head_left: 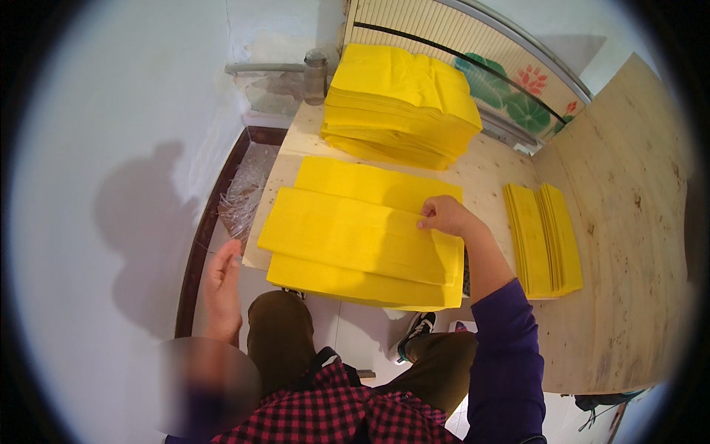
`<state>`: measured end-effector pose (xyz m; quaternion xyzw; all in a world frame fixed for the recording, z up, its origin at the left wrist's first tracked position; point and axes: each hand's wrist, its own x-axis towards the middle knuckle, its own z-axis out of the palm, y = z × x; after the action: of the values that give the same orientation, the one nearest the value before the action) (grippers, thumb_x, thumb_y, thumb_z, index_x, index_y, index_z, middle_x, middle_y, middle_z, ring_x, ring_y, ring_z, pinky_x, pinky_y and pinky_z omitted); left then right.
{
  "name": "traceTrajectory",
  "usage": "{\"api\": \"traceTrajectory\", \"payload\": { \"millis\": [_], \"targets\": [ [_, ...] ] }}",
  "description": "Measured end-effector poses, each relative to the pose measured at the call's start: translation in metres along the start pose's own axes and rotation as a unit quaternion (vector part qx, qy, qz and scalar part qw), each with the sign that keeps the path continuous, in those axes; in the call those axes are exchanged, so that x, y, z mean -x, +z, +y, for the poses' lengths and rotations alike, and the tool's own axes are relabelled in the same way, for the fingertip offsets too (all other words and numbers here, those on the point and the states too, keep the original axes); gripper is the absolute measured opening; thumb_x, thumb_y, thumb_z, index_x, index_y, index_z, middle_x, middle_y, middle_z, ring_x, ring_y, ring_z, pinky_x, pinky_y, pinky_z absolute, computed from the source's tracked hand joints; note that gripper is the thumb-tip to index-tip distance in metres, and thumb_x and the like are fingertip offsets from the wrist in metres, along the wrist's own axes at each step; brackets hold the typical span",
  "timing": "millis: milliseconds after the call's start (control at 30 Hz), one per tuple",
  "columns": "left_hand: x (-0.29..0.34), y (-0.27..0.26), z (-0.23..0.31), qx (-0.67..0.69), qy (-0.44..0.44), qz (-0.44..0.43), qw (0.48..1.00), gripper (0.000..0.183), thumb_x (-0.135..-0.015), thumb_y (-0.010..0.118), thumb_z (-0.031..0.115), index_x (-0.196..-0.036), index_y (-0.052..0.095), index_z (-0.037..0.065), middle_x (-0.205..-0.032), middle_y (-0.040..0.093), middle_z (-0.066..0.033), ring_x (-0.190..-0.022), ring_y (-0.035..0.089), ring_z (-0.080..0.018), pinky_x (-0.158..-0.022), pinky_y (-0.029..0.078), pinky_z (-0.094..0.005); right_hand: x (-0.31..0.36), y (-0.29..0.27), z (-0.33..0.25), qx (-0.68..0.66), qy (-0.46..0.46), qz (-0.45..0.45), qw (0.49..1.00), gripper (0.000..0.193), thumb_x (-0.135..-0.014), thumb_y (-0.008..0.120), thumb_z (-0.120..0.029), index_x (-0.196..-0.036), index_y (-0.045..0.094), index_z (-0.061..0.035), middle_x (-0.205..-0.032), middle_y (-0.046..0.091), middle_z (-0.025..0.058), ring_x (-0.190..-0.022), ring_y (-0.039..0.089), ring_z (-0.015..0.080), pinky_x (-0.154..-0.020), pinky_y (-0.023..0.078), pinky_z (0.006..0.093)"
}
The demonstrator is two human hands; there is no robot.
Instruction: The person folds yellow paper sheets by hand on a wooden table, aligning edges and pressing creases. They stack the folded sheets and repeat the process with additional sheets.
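Note:
Folded yellow cloth [347, 222] lies across several wider yellow layers [355, 282] on the near part of the wooden table. Over its upper right edge is my right hand [447, 215], fingers curled and thumb and fingertips drawn together. Whether they pinch the cloth edge or something thin I cannot make out. My left hand [222, 288] is raised off the table's left side, apart from the cloth, its fingers extended upward and nothing visible in it.
A tall yellow cloth stack [399, 103] stands at the back of the table [492, 174]. Two narrow folded bundles [543, 240] lie at right, beside a wooden board [621, 222]. A bottle [316, 77] stands at back left. White shreds [248, 185] lie by the wall.

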<state>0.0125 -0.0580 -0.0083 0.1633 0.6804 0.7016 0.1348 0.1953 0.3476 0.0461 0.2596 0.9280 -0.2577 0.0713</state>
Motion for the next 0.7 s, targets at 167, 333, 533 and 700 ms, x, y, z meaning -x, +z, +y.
{"api": "traceTrajectory", "payload": {
  "millis": [167,333,533,700],
  "targets": [
    [0.038,0.038,0.012,0.154,-0.135,-0.091,0.975,0.028,-0.095,0.056,0.007,-0.121,0.056,-0.002,-0.112,0.065,-0.0122,-0.110,0.059,-0.0193,-0.099,0.044,-0.0323,0.020,-0.024,-0.018,0.016,0.039,-0.067,0.997,0.031,-0.079,0.073,-0.028,-0.096,0.065,-0.0034,-0.093,0.068,0.0146,-0.084,0.063,0.0278,-0.072,0.049,0.0379],
    [0.076,0.080,0.016,0.261,-0.329,-0.281,0.863,0.036,-0.097,0.054,0.012,-0.129,0.049,-0.003,-0.122,0.060,-0.0187,-0.118,0.057,-0.0271,-0.102,0.045,-0.0392,0.076,-0.027,-0.010,0.018,0.049,-0.081,0.995,0.031,-0.083,0.071,-0.029,-0.097,0.065,-0.0026,-0.089,0.066,0.0123,-0.083,0.061,0.0250,-0.074,0.049,0.0373],
    [0.104,0.120,-0.006,0.322,-0.437,-0.378,0.750,0.060,-0.099,0.049,0.031,-0.144,0.029,-0.004,-0.145,0.039,-0.0234,-0.135,0.040,-0.0346,-0.112,0.034,-0.0485,0.170,0.013,0.020,-0.255,0.147,-0.085,0.952,0.021,-0.089,0.066,-0.018,-0.101,0.065,-0.0008,-0.087,0.067,0.0028,-0.079,0.060,0.0107,-0.071,0.049,0.0273],
    [0.122,0.144,-0.010,0.441,-0.458,-0.350,0.688,0.051,-0.099,0.050,0.029,-0.142,0.037,0.005,-0.144,0.045,-0.0141,-0.135,0.040,-0.0303,-0.113,0.030,-0.0473,0.255,0.040,0.018,-0.390,0.192,-0.101,0.895,0.019,-0.092,0.065,-0.018,-0.100,0.066,-0.0010,-0.083,0.064,-0.0011,-0.074,0.058,0.0069,-0.067,0.048,0.0240]
  ]
}}
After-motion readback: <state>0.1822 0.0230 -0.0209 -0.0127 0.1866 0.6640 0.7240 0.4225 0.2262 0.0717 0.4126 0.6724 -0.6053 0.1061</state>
